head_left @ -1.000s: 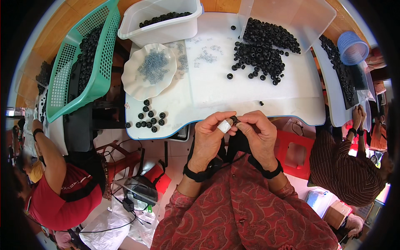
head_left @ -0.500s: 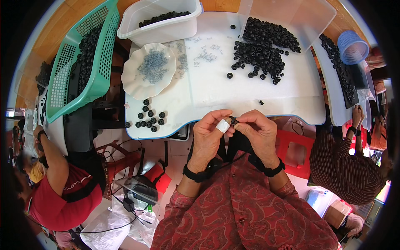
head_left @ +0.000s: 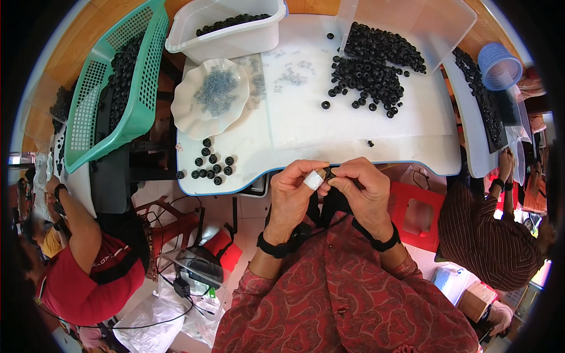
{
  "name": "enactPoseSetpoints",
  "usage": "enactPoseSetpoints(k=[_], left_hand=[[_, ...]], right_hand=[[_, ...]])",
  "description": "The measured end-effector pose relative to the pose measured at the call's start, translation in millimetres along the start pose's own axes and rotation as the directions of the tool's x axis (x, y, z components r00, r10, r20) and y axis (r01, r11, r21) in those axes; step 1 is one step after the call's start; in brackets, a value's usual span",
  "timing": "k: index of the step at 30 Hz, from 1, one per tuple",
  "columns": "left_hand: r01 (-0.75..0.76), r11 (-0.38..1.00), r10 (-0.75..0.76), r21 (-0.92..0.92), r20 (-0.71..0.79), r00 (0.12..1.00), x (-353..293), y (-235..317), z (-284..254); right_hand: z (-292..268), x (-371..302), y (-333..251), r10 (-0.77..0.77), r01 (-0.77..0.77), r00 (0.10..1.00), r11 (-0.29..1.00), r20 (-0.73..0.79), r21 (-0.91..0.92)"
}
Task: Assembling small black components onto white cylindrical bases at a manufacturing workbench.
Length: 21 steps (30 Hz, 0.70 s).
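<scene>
My left hand (head_left: pixel 292 193) and my right hand (head_left: pixel 366 189) meet at the front edge of the white table (head_left: pixel 318 126). Pinched between their fingertips is a small round black part (head_left: pixel 329 173), mostly hidden by the fingers. White tape (head_left: pixel 313 179) wraps my left thumb. On the table's left front lie several loose round black parts (head_left: pixel 210 174). A heap of similar black parts (head_left: pixel 368 82) spreads at the back right. One tiny black piece (head_left: pixel 370 143) lies alone to the right of my hands.
A scalloped white plate (head_left: pixel 183 115) holds small clear pieces, and more clear pieces (head_left: pixel 292 77) lie beside it. Behind stand a white tub (head_left: pixel 241 42) and a clear bin (head_left: pixel 435 26). A green basket (head_left: pixel 112 144) is at left. People work on both sides.
Both hands stay together at the table edge and have shifted only slightly. The black part has turned a little between my fingers.
</scene>
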<state>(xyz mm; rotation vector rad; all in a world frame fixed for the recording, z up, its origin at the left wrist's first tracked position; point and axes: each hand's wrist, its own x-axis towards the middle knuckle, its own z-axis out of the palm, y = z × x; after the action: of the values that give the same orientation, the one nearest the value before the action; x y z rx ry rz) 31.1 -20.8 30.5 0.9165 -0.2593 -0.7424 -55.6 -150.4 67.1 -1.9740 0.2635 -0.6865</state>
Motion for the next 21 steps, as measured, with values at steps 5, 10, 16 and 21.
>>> enactPoseSetpoints(k=[5, 10, 16, 21], left_hand=[[0.009, 1.000, -0.010, -0.021, -0.043, 0.999, -2.6, -0.6, 2.6], [0.010, 0.999, -0.014, -0.047, -0.086, 0.996, -3.1, -1.4, 4.2], [0.009, 1.000, -0.012, -0.027, -0.126, 0.992, -3.0, -2.8, 1.0], [0.023, 0.999, -0.027, -0.034, -0.121, 0.992, -3.8, -3.4, -1.8]], right_hand=[[3.3, -1.3, -0.9, -0.032, 0.031, 0.999, 0.999, -0.040, -0.004], [7.6, -3.2, -2.3, -0.084, 0.081, 0.995, 0.995, -0.046, -0.063], [9.2, -2.4, -3.8, -0.061, 0.059, 0.998, 0.995, -0.013, -0.074], [-4.3, 1.5, 14.7, 0.037, -0.056, 0.987, 0.991, 0.159, 0.118]])
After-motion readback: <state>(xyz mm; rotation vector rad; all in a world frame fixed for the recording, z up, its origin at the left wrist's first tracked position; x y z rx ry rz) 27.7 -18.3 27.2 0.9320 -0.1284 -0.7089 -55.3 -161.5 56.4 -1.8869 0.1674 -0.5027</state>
